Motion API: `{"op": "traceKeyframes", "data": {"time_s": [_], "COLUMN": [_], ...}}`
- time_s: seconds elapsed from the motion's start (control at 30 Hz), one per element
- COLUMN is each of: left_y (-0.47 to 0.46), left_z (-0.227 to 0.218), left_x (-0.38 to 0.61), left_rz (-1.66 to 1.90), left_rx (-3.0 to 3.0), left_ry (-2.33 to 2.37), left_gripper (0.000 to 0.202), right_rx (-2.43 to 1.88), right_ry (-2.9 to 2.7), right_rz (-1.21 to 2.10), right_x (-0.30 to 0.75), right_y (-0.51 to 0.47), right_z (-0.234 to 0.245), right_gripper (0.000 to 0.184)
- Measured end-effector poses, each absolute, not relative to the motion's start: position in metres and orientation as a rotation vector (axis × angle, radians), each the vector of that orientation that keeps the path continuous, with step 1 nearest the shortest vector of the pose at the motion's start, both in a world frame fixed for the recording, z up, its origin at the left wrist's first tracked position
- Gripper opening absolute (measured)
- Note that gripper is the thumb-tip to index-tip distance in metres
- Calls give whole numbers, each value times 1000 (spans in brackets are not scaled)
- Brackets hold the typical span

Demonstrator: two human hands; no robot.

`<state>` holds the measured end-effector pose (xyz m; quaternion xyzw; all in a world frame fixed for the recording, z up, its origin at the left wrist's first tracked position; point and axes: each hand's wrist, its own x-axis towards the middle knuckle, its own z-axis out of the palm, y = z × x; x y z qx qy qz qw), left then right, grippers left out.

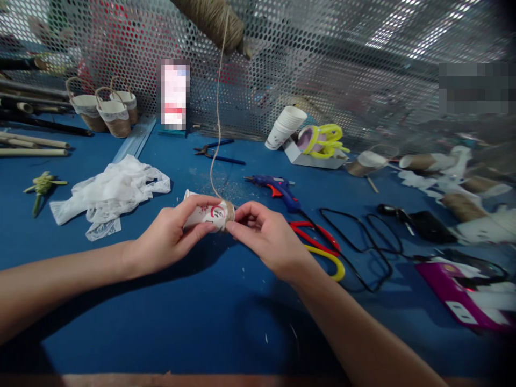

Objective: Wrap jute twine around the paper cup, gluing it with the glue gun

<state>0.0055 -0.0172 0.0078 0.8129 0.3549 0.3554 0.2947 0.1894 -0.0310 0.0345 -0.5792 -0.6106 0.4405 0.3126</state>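
A white paper cup [201,215] with red and black print lies on its side between my hands. My left hand [169,231] is closed around its wider end. Jute twine [229,215] is wound around the narrow base, and its strand runs up to a large twine spool [213,21] hanging above. My right hand [270,231] grips the wound base between thumb and fingers; its inner fingers are partly hidden. A blue hot glue gun [278,188] lies just beyond my right hand, beside scissors [318,244] with red and yellow handles.
White lace [116,188] is heaped at the left, with small twine-covered baskets [115,118] behind it. Pliers [220,153], stacked paper cups [285,128] and a pixelated phone [174,94] stand or lie at the back. A black cable [363,247] loops at the right near a purple box [447,295].
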Motion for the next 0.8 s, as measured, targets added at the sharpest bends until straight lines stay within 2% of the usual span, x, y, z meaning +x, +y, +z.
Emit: {"op": "traceKeyframes", "data": {"time_s": [0.17,0.37,0.47,0.6,0.8], "left_y": [-17,-13,-11,-9,-4], "left_z": [6,-3,-4,2,8], "left_x": [4,2,1,2,7], "left_rz": [955,1017,1001,984,905], "left_rx": [2219,2387,2399,1990,1366], "left_ry": [900,727,651,685,688], "left_gripper": [30,32,37,52,40], "right_rx": [-1491,-1403,-1380,-1355,-1324], "right_ry": [-1563,-1205,-1160,-1271,-1728], "right_rz": [1200,1491,1532,1385,1104], "right_x": [192,193,193,197,197], "right_y": [-30,-24,-23,-26,-36], "right_z": [33,32,31,27,26], "right_gripper": [14,16,14,15,10]}}
